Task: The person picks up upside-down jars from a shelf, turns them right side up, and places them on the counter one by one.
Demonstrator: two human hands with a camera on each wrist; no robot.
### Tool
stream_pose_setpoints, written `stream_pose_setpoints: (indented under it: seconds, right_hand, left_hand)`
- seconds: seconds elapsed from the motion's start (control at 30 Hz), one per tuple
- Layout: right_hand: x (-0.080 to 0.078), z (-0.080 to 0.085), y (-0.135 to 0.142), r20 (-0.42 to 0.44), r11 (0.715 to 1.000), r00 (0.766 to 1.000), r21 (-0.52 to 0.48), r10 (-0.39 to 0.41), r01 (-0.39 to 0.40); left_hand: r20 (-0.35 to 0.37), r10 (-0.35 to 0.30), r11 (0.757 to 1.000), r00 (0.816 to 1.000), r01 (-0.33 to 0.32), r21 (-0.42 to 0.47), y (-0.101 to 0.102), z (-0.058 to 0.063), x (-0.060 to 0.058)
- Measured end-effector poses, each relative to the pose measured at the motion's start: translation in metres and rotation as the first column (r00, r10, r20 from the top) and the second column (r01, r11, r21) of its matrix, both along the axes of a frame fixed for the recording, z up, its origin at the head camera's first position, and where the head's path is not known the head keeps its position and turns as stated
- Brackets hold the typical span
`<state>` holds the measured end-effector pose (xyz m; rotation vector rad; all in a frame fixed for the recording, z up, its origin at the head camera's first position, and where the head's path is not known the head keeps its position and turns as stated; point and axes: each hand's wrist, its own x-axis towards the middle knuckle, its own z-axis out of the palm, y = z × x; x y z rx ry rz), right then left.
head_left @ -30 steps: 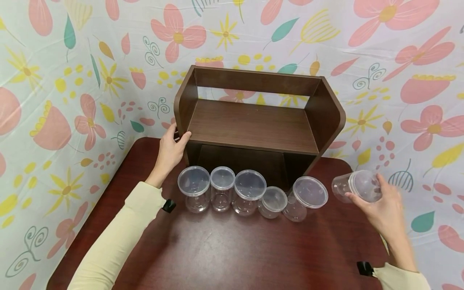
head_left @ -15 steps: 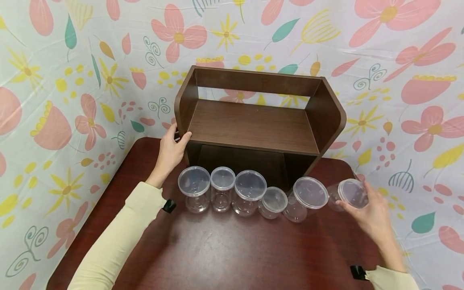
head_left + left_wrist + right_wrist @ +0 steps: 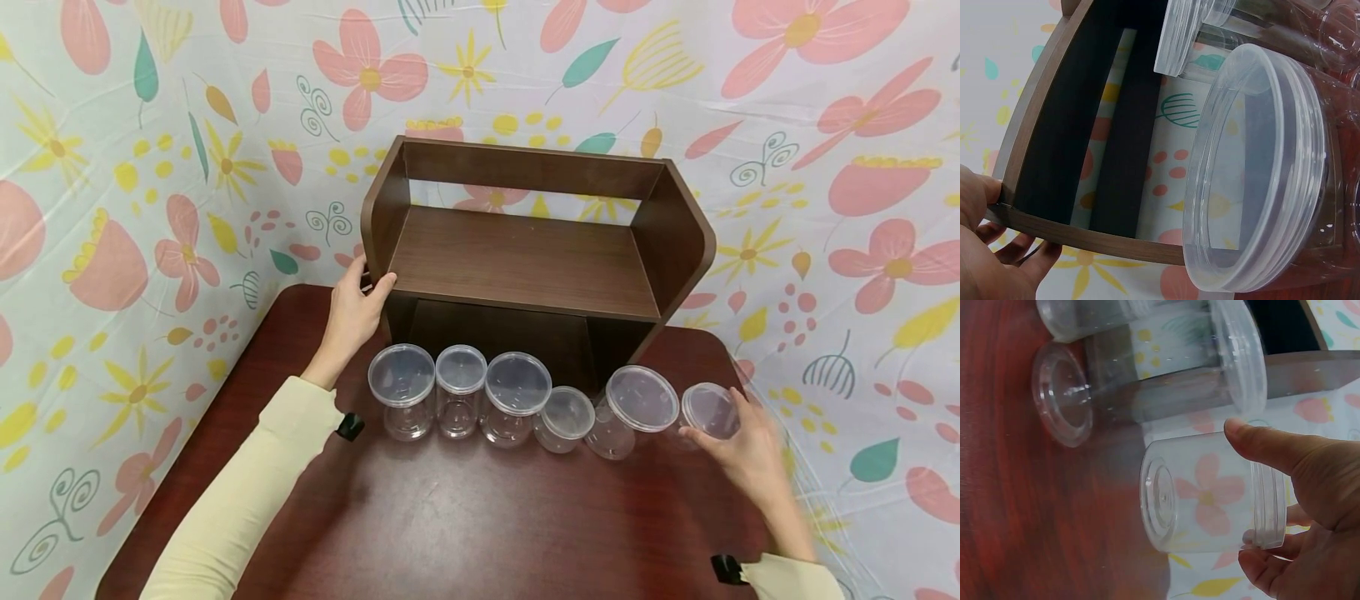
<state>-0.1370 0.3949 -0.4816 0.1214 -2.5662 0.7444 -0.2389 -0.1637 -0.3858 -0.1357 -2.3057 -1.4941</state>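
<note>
My left hand [image 3: 356, 307] grips the left side panel of a dark brown wooden shelf [image 3: 525, 258], thumb on the front edge and fingers round the outside. In the left wrist view those fingers [image 3: 1029, 256] show beneath the panel's edge. My right hand [image 3: 753, 457] holds a small clear plastic jar [image 3: 711, 410] by its lidded top, thumb on one side and fingers on the other. The right wrist view shows this jar [image 3: 1210, 494] see-through, its base close over the table. Just left of it stands a wide-lidded jar [image 3: 642, 398], the last in a row.
Several lidded clear jars line up before the shelf, among them a tall one [image 3: 402, 377], a narrow one [image 3: 461, 371], another wide one [image 3: 517, 383] and a short one [image 3: 567, 412]. They stand on a red-brown table [image 3: 480, 517]. Flower-patterned cloth [image 3: 247, 125] hangs behind.
My right hand has brought its jar left and down from the table's right edge, tipping it more upright beside the row. The left hand, shelf and other jars stay put.
</note>
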Motion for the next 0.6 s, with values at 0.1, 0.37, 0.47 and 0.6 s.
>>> stream_pose_setpoints:
  seconds: [0.1,0.37,0.47,0.6]
  right_hand:
    - [0.001,-0.005,-0.001,0.047,1.000,0.999,0.008,-0.011,0.010]
    - [0.002,-0.019,-0.005,0.173,1.000,0.985,0.016,-0.017,0.014]
    - [0.002,-0.024,-0.006,0.201,1.000,0.979,0.028,-0.016,0.011]
    - [0.002,-0.029,-0.008,0.206,0.999,0.979,0.043,-0.011,0.002]
  left_hand:
    - [-0.003,-0.005,1.000,1.000,0.005,0.002,0.000,0.000,0.000]
    - [-0.004,-0.009,1.000,1.000,0.009,0.010,0.000,0.001,-0.001]
    - [-0.002,-0.010,1.000,1.000,0.010,0.011,0.000,0.001,0.000]
    - [-0.002,-0.008,1.000,1.000,0.008,0.014,0.000,0.000,0.000]
